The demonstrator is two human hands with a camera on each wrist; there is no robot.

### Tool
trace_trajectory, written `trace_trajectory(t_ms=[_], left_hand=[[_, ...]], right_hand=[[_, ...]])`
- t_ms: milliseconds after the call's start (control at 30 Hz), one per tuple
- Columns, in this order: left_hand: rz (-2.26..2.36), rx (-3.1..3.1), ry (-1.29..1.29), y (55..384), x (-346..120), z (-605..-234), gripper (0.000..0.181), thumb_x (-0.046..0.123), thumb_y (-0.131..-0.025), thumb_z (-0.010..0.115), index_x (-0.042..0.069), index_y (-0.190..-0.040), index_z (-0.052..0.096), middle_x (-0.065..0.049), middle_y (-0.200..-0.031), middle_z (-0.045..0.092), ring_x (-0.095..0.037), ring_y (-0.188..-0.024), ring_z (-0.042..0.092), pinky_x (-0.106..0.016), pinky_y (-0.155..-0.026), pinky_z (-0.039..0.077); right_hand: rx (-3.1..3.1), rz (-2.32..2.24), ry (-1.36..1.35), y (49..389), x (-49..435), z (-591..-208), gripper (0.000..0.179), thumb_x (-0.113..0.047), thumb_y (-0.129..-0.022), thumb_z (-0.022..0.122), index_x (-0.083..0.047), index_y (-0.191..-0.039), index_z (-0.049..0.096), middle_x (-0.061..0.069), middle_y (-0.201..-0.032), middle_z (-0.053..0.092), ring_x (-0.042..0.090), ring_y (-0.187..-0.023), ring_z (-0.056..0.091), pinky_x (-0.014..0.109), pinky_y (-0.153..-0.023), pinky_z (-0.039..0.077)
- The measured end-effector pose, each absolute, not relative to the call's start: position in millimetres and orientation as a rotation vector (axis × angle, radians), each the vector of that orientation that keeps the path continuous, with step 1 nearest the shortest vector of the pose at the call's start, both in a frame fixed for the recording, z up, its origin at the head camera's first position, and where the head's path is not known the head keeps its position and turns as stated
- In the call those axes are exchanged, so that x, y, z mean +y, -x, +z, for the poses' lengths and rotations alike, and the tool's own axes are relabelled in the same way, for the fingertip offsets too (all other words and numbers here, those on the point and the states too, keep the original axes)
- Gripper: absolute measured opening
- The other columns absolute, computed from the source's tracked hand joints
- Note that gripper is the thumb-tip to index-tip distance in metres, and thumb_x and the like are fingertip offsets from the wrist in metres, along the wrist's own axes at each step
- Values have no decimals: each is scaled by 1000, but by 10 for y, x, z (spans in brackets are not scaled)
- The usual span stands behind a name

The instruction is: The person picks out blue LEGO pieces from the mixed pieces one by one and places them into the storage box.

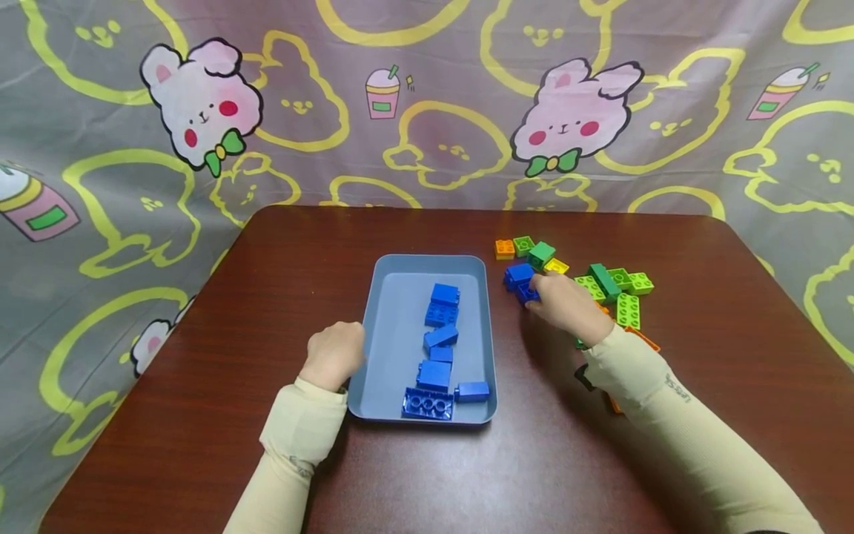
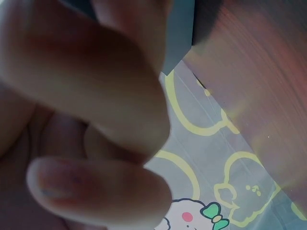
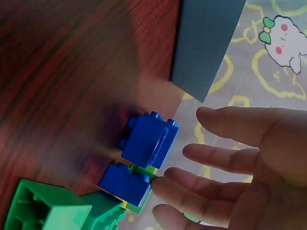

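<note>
A grey-blue tray [image 1: 390, 297] lies at mid-table, with several blue toy bricks [image 1: 434, 375] along its right half. At the tray's left rim, my left hand [image 1: 336, 354] holds on with curled fingers; the left wrist view shows one finger over the outer wall [image 2: 178, 40]. My right hand [image 1: 567, 300] reaches over two blue bricks right of the tray, an upper one [image 3: 148, 141] and a lower one [image 3: 125, 183]. Its fingers [image 3: 211, 153] are spread and slightly bent, with a fingertip right at the lower brick's edge. Nothing is held in it.
Light green bricks [image 1: 628, 311], a dark green brick [image 1: 603, 282], an orange brick [image 1: 504, 249] and a yellow piece [image 1: 557, 265] lie around the right hand. The right forearm partly covers more pieces. A patterned curtain [image 1: 440, 148] hangs behind the table.
</note>
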State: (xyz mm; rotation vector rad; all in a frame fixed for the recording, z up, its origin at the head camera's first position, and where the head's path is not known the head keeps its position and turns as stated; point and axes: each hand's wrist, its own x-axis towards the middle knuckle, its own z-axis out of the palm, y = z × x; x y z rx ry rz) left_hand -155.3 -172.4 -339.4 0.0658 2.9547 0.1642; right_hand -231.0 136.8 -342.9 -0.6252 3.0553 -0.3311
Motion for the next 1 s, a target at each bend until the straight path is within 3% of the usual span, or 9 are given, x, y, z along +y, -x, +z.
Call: trace_trajectory(t_ms=[233,567,1000], left_hand=[[165,2946,-59,1554,-1731,-3406,11,5,-79,59,5,-68,61,-10,-66,57,-25,-62,58,-40,-48,43],[170,2948,-70,1563,-1735,-3421,13,5,-79,59,5,-66,60,-8,-61,54,-23,-59,57,-39,-47,43],[162,2939,-55,1571,-1731,-3415,10,6,-79,59,5,-70,62,-9,-65,56,-24,-61,58,-40,-49,43]], right_hand=[[3067,-255,615,2383,1346,-3461,18,-14,-79,67,2,-84,59,11,-73,55,23,-63,49,32,-47,40],[3052,-194,575,2455,1321,-3523,19,-15,-80,68,1,-73,58,8,-63,49,22,-59,46,30,-46,39],[3120,-190,595,2518,1326,-3578,18,-12,-76,70,3,-73,61,12,-66,53,24,-59,50,36,-49,45]])
